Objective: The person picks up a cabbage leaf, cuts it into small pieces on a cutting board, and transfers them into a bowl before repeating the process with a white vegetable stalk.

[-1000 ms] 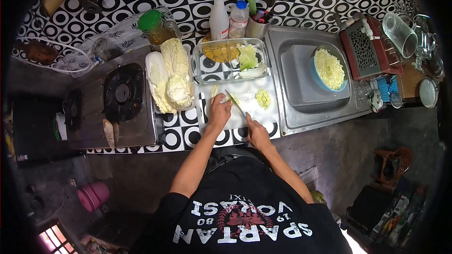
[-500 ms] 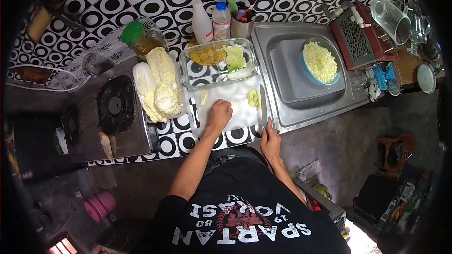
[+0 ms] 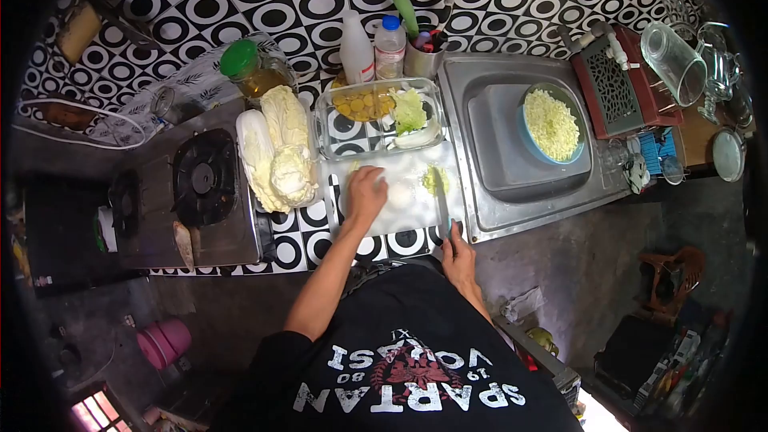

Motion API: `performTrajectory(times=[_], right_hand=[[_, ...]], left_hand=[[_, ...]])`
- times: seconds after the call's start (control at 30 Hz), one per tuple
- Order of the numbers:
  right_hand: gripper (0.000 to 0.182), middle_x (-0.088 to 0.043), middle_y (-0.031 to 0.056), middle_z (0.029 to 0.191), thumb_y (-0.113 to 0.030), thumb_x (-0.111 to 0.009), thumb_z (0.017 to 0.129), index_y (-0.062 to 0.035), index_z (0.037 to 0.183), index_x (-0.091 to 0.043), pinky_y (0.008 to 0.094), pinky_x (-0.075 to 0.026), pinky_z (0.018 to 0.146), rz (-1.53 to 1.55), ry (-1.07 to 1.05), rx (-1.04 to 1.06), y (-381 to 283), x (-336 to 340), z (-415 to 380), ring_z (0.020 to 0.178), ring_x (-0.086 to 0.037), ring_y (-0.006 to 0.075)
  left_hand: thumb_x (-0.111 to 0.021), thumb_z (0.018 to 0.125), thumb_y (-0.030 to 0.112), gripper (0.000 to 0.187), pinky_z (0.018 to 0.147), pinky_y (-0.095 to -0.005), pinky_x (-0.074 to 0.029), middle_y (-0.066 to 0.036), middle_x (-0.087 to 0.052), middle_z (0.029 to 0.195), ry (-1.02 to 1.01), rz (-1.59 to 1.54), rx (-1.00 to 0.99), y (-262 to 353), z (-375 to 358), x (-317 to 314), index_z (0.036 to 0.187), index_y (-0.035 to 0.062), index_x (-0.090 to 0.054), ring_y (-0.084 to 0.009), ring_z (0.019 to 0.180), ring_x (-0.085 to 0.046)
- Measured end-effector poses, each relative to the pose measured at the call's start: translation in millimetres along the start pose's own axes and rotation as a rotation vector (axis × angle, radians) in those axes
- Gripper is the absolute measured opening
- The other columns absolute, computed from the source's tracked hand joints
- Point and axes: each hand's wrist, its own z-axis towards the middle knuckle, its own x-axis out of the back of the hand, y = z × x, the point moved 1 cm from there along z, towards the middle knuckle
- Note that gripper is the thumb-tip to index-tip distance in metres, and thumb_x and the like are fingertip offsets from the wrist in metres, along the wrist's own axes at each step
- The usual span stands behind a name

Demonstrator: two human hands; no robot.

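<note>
My right hand (image 3: 458,260) is closed round the handle of a kitchen knife (image 3: 442,204), its blade pointing away from me over the right side of a white cutting board (image 3: 412,214). Beside and partly under the blade lies a small heap of chopped napa cabbage (image 3: 430,182). My left hand (image 3: 368,194) hovers over the board's left part with loosely bent fingers, thumb apart. Near its fingertips is a pale cabbage piece (image 3: 354,166), mostly covered by the hand. Behind the board, a glass dish (image 3: 324,132) holds cabbage leaves.
Whole napa cabbages (image 3: 276,152) lie left of the board, beside a gas stove (image 3: 152,228). On the right, a bowl (image 3: 528,138) full of chopped cabbage stands on the metal sink (image 3: 512,200). Bottles (image 3: 358,52) and a utensil cup (image 3: 424,62) line the wall.
My left hand has shifted slightly left towards the cabbage piece, its fingers loosening. The knife has moved left onto the chopped heap. The whole view has shifted a little.
</note>
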Motion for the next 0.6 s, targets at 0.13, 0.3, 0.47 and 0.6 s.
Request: performTrajectory(times=[0.13, 0.3, 0.47, 0.6], right_hand=[[0.045, -0.06, 0.0195, 0.079, -0.006, -0.052, 0.086, -0.0063, 0.131, -0.045, 0.0362, -0.047, 0.066, -0.007, -0.169, 0.028, 0, -5, 10, 0.07, -0.061, 0.0319], [0.047, -0.058, 0.0201, 0.077, -0.004, -0.052, 0.085, -0.0076, 0.131, -0.044, 0.0394, -0.046, 0.065, -0.093, -0.203, 0.064, 5, -10, 15, 0.07, -0.059, 0.0356], [0.052, -0.057, 0.0195, 0.075, -0.001, -0.053, 0.082, -0.0054, 0.133, -0.042, 0.0399, -0.046, 0.065, -0.065, -0.03, 0.171, 4, -15, 10, 0.069, -0.058, 0.0368], [0.053, -0.057, 0.0197, 0.075, 0.0, -0.053, 0.08, -0.0049, 0.132, -0.042, 0.0408, -0.046, 0.065, -0.097, -0.223, 0.195, 6, -20, 4, 0.069, -0.058, 0.0361]], left_hand=[[-0.068, 0.073, 0.015, 0.031, 0.086, -0.0413, -0.042, -0.016, -0.054, 0.103, 0.013, 0.218, 0.138, -22, -1, 23, 0.101, 0.0022, -0.063, -0.0368, 0.093, -0.052], [-0.067, 0.075, 0.016, 0.038, 0.083, -0.0414, -0.045, -0.022, -0.053, 0.105, -0.041, 0.275, 0.371, -26, -3, 29, 0.106, -0.0023, -0.056, -0.0374, 0.094, -0.054], [-0.068, 0.068, 0.011, 0.029, 0.073, -0.0388, -0.05, -0.018, -0.063, 0.086, -0.156, 0.097, 0.389, -31, -8, 25, 0.093, -0.0007, -0.062, -0.0321, 0.078, -0.062], [-0.07, 0.067, 0.01, 0.026, 0.064, -0.03, -0.05, -0.011, -0.063, 0.077, -0.232, -0.041, 0.264, -19, -19, 14, 0.091, 0.001, -0.064, -0.019, 0.068, -0.062]])
